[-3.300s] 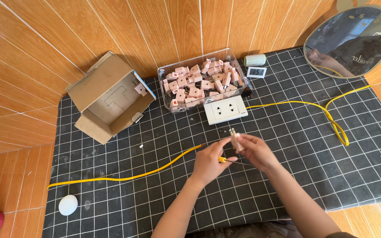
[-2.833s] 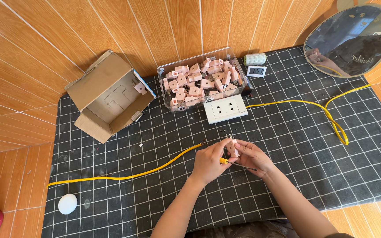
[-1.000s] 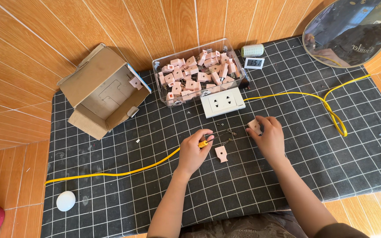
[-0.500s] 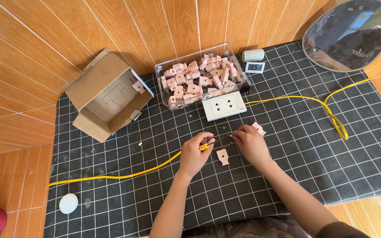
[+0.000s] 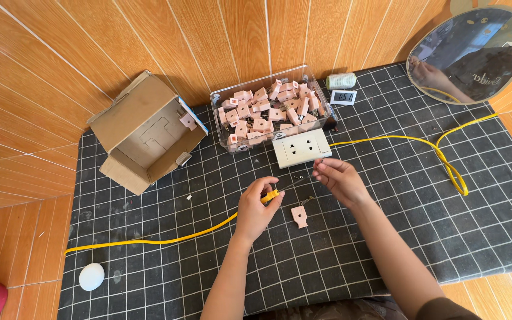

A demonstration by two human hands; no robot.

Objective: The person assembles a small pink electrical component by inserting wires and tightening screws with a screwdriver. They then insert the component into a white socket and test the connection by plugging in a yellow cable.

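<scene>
The yellow-handled screwdriver [image 5: 272, 195] stays gripped in the left hand [image 5: 256, 207]. The right hand [image 5: 338, 178] has lifted off the mat, its fingers [image 5: 321, 166] now pinching the tool's tip. The pink socket piece [image 5: 298, 217] still lies near, between both hands.

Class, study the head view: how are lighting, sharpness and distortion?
Head view: even daylight, soft shadows under the left hand and right hand; sharp mid-frame; wide-angle lens bends the wood panelling; the round mirror gives reflections, no harsh glare.
</scene>
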